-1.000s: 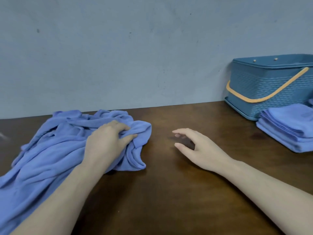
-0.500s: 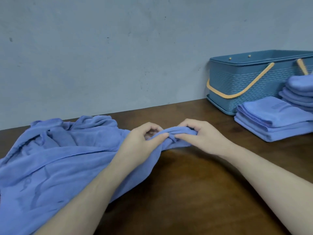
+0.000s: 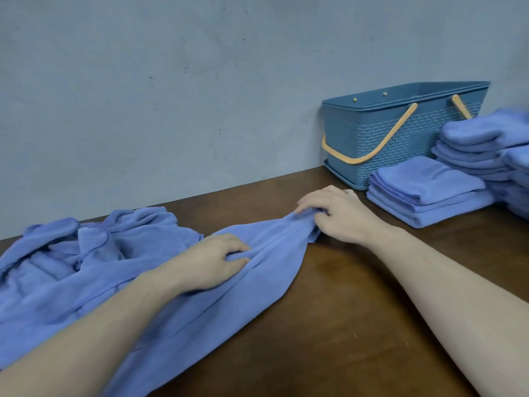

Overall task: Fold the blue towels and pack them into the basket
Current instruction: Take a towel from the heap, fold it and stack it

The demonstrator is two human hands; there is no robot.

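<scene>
- Head view: the right hand (image 3: pixel 340 216) grips the far end of one blue towel (image 3: pixel 257 270); its fingers (image 3: pixel 310 202) are curled around a bunch of the cloth, near the folded stacks.
- The left hand (image 3: pixel 213 263) lies on the same towel nearer to the heap, and its fingers (image 3: pixel 239 247) pinch a ridge of cloth. I think the two hands hold it at two places in order to stretch it and separate it from the others.
- The towel lies in a long, gathered strip on the brown worktop (image 3: pixel 329 325), not yet spread flat, so the folding of this one is not begun.
- The heap of unfolded towels (image 3: pixel 86 253) is at the left, against the wall.
- A low folded stack (image 3: pixel 426 193) lies just in front of the basket (image 3: pixel 380 138), and a higher stack (image 3: pixel 481 150) is at the right edge, partly blurred.
- The basket stands against the wall with its yellow handle (image 3: pixel 372 150) hanging down; what is inside I cannot tell. Probably the packing comes later.
</scene>
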